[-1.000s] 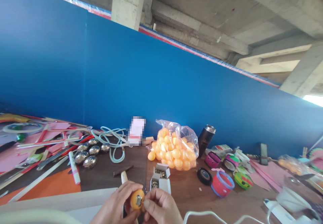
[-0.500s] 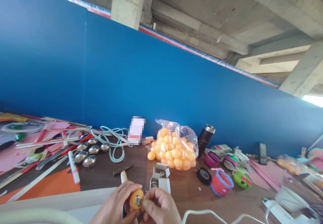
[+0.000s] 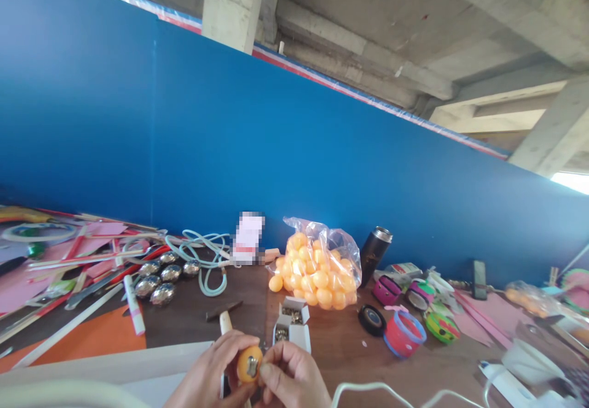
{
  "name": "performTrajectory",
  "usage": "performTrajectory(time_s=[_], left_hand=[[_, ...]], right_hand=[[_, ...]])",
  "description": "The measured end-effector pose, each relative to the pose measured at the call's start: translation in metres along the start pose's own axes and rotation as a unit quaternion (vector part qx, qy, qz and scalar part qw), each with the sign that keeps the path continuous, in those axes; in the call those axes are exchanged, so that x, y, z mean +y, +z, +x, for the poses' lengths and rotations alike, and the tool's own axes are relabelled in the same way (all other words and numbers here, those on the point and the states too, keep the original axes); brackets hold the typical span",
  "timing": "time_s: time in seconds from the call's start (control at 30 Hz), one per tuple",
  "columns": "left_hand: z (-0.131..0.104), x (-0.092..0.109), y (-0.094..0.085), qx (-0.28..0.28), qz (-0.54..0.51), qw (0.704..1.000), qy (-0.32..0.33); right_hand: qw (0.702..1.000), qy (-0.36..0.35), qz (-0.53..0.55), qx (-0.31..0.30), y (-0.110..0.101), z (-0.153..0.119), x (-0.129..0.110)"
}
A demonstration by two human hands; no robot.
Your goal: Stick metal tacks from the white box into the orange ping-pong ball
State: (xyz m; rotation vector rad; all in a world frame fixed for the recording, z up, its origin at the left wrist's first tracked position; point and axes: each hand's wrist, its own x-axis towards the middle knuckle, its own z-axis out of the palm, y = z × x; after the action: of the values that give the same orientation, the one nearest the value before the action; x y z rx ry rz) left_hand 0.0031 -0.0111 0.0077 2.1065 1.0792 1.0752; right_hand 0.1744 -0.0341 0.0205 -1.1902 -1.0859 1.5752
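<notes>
Orange ball (image 3: 243, 368), smooth and round, its metal piece (image 3: 251, 365) shiny.

Looks like a makeshift craft workspace in an unfinished building: bare concrete beams (image 3: 359, 40) overhead, blue partition (image 3: 276, 138) across the middle, brown table (image 3: 340, 359) below with craft supplies and a hammer (image 3: 224, 316).

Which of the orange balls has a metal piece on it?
The ball in the left hand: a silvery piece shows on its face. None is visible on the other balls, in or beside the big bag.
</notes>
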Motion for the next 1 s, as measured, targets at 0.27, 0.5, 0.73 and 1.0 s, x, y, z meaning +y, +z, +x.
performTrajectory(time_s=[0.27, 0.5, 0.73, 1.0], left_hand=[[0.0040, 0.0073, -0.0030, -0.009, -0.024, 1.000, -0.013], [0.0031, 0.0061, -0.0019, -0.020, -0.039, 0.999, -0.024], [0.0013, 0.0068, -0.0016, -0.013, -0.053, 0.998, -0.030], [0.0012, 0.0050, 0.0024, 0.004, -0.055, 0.998, -0.020]], right_hand=[[1.000, 0.006, 0.013, -0.008, 0.0010, -0.0019, -0.0025], [1.000, 0.001, 0.017, -0.020, -0.0005, -0.0013, -0.0012], [0.998, 0.014, 0.053, -0.032, -0.0010, -0.0016, -0.0015], [0.999, 0.010, 0.041, -0.031, -0.0008, -0.0021, -0.0025]])
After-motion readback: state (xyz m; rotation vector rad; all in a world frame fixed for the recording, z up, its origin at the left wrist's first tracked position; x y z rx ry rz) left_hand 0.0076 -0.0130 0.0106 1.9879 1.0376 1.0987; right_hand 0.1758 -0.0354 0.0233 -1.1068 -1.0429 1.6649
